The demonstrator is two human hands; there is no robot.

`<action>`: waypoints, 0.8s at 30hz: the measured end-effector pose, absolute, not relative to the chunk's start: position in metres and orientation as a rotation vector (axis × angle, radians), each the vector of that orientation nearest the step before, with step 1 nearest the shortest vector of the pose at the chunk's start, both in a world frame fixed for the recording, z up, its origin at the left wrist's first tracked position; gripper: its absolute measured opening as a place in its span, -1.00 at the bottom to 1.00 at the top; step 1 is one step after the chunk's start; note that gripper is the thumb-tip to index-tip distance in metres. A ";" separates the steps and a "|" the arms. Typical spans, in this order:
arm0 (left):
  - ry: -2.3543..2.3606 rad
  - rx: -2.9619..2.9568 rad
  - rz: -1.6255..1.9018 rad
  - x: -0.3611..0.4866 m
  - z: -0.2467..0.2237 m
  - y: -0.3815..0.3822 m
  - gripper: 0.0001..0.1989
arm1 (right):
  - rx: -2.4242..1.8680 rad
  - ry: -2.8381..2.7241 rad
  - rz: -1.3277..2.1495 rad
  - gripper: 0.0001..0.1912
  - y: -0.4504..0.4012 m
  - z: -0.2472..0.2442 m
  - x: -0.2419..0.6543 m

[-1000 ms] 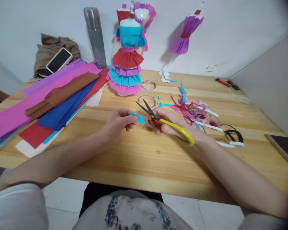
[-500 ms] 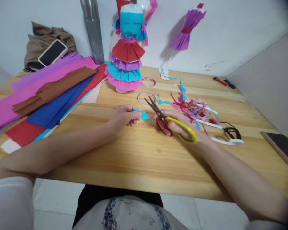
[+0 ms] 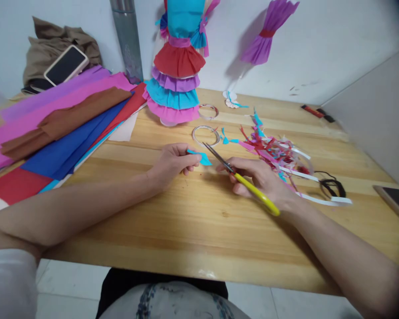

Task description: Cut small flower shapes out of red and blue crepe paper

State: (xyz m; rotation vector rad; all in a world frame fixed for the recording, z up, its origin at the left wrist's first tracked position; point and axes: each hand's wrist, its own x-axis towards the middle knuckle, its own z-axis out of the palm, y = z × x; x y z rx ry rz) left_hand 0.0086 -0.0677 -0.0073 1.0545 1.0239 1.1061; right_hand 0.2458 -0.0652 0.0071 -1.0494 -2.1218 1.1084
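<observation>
Between the thumb and fingers of my left hand (image 3: 177, 163) a small blue piece of crepe paper (image 3: 204, 158) is pinched, its pointed end sticking out to the right. My right hand (image 3: 256, 177) is closed around a pair of scissors (image 3: 257, 193) with a yellow handle; the other handle is mostly hidden by the fingers. The blades point up and left, a little apart at the tips, beside the blue paper without touching it. Behind the hands stands a doll-size dress form in a tiered, ruffled paper dress (image 3: 179, 62).
Folded crepe paper sheets (image 3: 69, 133) lie at the left, near a bottle (image 3: 128, 44) and a phone (image 3: 66, 65). Two tape rolls (image 3: 206, 135) sit behind my hands. Paper scraps (image 3: 279, 155) and a black cord (image 3: 334, 188) are at the right, with another phone (image 3: 395, 199) by the edge.
The scissors have turned edge-on in my right hand, and their blades have come closer together. My left hand keeps its pinch on the blue paper. The camera view has tilted down slightly.
</observation>
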 end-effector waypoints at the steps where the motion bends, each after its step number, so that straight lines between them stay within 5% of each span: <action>1: 1.018 1.044 1.106 0.009 -0.007 -0.067 -0.80 | -1.028 -2.075 1.219 -0.41 -0.066 0.006 0.248; 7: 0.999 0.863 1.069 0.010 0.002 -0.069 -0.75 | -1.011 -1.913 1.561 -0.40 -0.077 0.005 0.251; 24: 1.152 1.031 0.891 0.007 0.022 -0.073 -0.69 | -0.849 -1.993 1.609 -0.39 -0.072 0.000 0.258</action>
